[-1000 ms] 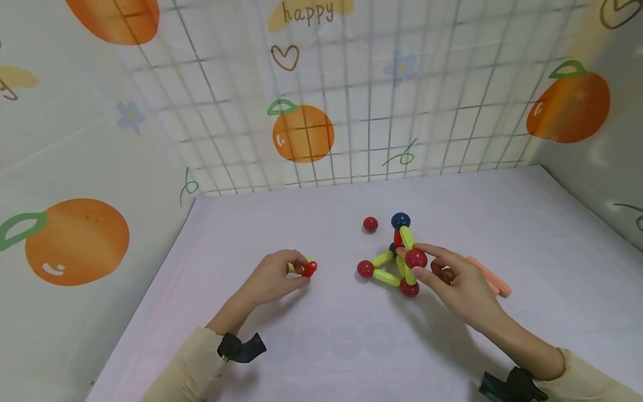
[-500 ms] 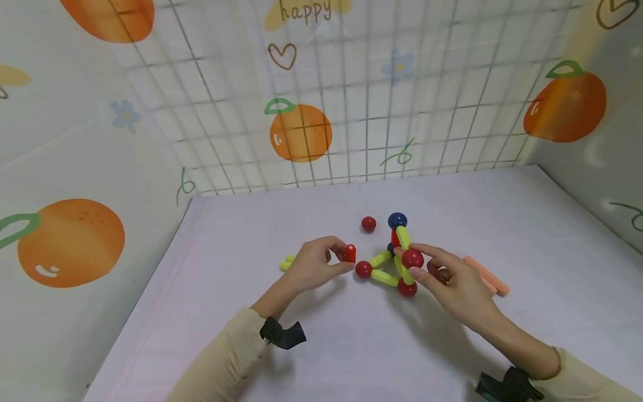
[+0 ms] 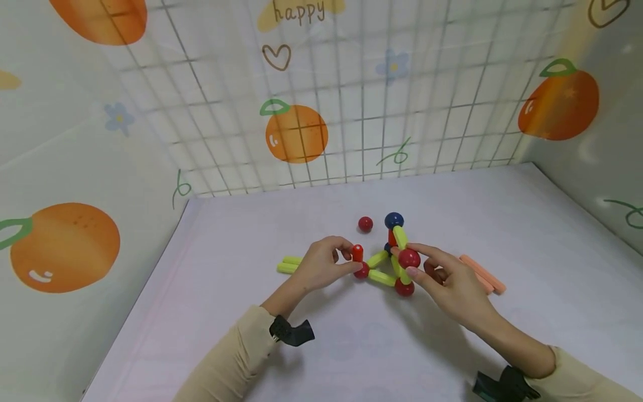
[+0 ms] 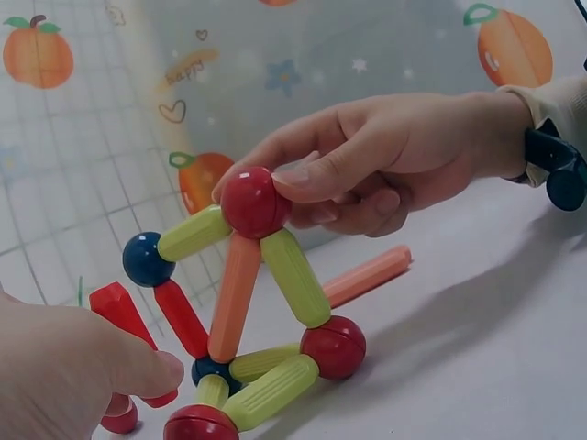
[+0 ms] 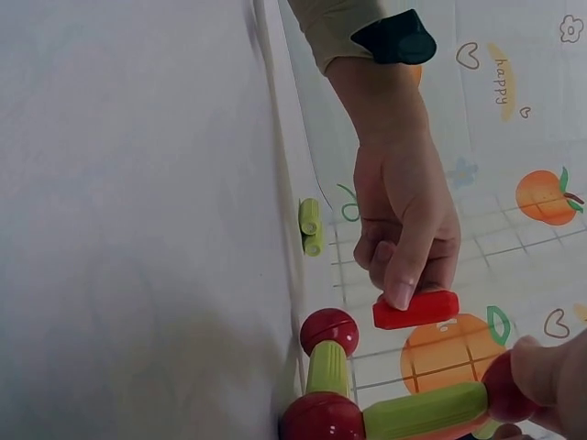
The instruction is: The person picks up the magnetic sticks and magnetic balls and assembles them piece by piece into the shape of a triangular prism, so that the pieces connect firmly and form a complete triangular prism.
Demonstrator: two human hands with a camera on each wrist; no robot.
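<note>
My left hand (image 3: 326,262) pinches a red magnetic stick (image 3: 357,252) upright between thumb and fingers. Its lower end is just above the red ball (image 3: 361,271) at the left corner of a ball-and-stick frame; the right wrist view shows a small gap between them. With thumb and fingertips, my right hand (image 3: 454,279) grips the frame's raised red ball (image 4: 255,202). From that ball run yellow-green sticks (image 4: 295,278) and an orange stick (image 4: 235,298). A blue ball (image 3: 394,220) tops the frame's other red stick (image 4: 181,318). Another red ball (image 3: 404,287) forms the front corner.
A loose red ball (image 3: 365,224) lies behind the frame. Yellow-green sticks (image 3: 287,268) lie left of my left hand, orange sticks (image 3: 484,273) beyond my right hand. Behind the table (image 3: 241,223) stands a wire grid (image 3: 351,111) with a printed sheet.
My left hand has carried the red stick rightward to the frame's left corner ball, uncovering the yellow-green sticks on the table. My right hand has kept its grip on the raised red ball.
</note>
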